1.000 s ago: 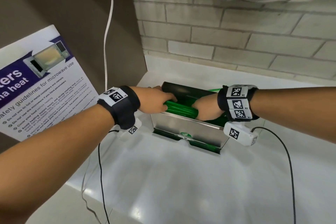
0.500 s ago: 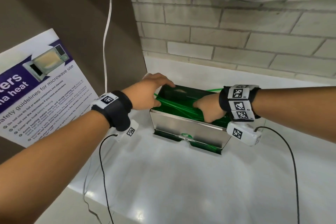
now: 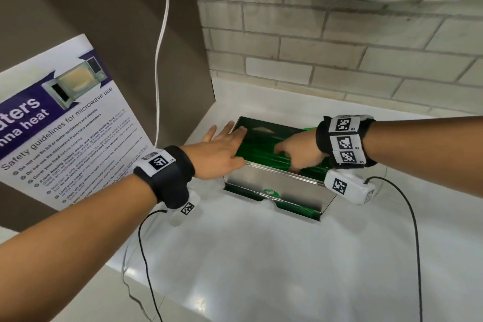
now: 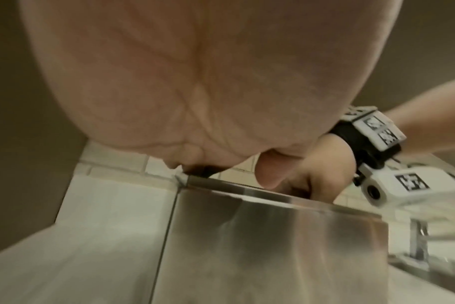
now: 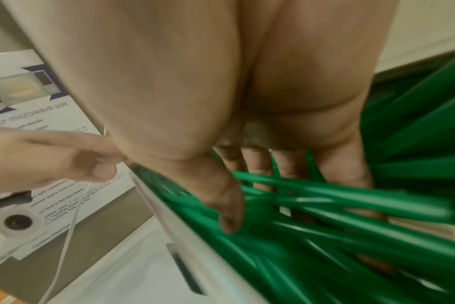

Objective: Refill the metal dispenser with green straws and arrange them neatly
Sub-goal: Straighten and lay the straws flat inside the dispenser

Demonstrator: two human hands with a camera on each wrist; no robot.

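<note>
Reaching over the left end of the metal dispenser (image 3: 277,187), the left hand (image 3: 222,150) has its fingers straight and slightly fanned, holding nothing; whether the fingertips rest on the far rim or float just above it cannot be told. From the left wrist view the palm fills most of the picture and only the thumb tip shows, hanging just above the dispenser's brushed front wall. The right hand (image 3: 300,151) dips into the open top with its fingers (image 5: 257,162) pointing down and spread apart among the green straws (image 5: 338,205), the thumb alongside them. Straws cross between and in front of those fingers, but motion blur hides whether any one is pinched or the fingers merely press into the heap. The straws lie crisscrossed inside the bin, a few showing green in the slot at its base. The dispenser stands on a white counter (image 3: 261,256), near a microwave safety poster (image 3: 68,128) leaning at the left.
</note>
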